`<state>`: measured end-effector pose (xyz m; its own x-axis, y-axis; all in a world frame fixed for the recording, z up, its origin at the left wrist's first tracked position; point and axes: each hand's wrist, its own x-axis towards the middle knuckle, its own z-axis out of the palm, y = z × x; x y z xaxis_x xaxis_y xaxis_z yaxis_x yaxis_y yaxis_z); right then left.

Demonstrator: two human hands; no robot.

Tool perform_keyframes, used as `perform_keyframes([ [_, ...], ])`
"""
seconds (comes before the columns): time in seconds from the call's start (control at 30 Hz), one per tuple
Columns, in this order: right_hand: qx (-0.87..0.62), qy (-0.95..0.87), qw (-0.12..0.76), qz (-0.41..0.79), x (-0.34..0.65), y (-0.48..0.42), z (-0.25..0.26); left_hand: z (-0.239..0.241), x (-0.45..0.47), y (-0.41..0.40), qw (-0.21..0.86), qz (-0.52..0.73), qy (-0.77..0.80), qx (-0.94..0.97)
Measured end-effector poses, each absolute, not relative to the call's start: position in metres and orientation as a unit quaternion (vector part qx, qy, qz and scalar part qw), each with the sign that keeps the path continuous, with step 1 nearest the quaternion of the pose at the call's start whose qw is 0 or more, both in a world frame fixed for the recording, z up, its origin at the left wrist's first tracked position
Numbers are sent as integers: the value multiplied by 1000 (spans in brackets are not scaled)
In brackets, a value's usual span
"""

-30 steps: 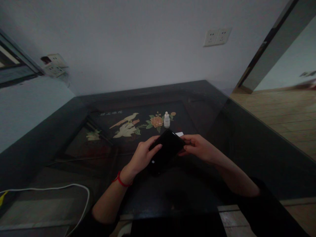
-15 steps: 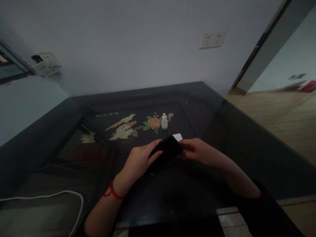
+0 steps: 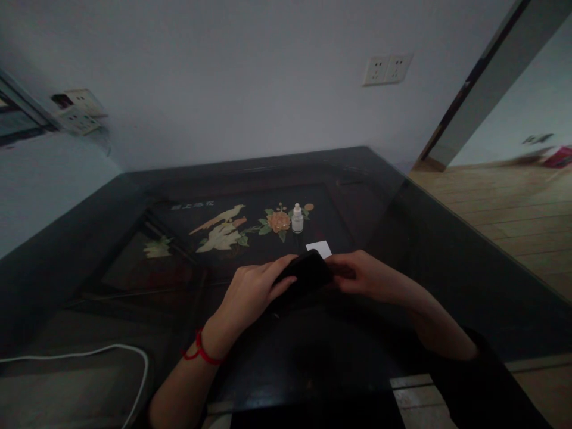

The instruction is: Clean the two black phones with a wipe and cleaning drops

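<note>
A flat black object (image 3: 308,273) with rounded corners, like a phone or a case, is tilted above the table, too dark to make out further. My left hand (image 3: 261,286) is closed round its left side, thumb on the near face. At its right end my right hand (image 3: 357,271) is closed, its fingertips pressed to the edge and partly hidden. Just behind the black object shows a small white card or paper (image 3: 319,248), its lower part covered. Beyond that, a small white dropper bottle (image 3: 297,219) stands upright, touched by neither hand.
The dark glossy tabletop (image 3: 250,176) has a bird and flower picture (image 3: 223,229) and meets the wall at the back. A white cable (image 3: 111,347) curves across the front left. Wall sockets (image 3: 387,70) are above the table, and wooden floor (image 3: 491,208) lies to the right.
The black object has tipped slightly, and more of the white card shows behind it. Both hands keep nearly the same places. The bottle stays put.
</note>
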<state>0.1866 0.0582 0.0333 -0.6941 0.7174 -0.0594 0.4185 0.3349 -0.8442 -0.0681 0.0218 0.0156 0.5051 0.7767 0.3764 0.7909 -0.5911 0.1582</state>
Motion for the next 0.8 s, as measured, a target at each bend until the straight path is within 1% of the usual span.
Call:
perform_keyframes([
  [0.13, -373, -811, 146, 426, 184, 58, 31, 16, -66, 21, 45, -198, -445, -872],
  [0.27, -387, -835, 126, 371, 181, 58, 30, 16, -65, 20, 66, -189, -439, -876],
  [0.43, -413, -846, 150, 303, 174, 56, 23, 15, -65, 21, 86, -203, -440, -870],
  [0.6, -415, -840, 161, 309, 169, 54, 20, 16, -70, 23, 84, -204, -439, -871],
  [0.8, -401, -840, 150, 334, 167, 54, 19, 16, -82, 30, 25, -192, -429, -882],
])
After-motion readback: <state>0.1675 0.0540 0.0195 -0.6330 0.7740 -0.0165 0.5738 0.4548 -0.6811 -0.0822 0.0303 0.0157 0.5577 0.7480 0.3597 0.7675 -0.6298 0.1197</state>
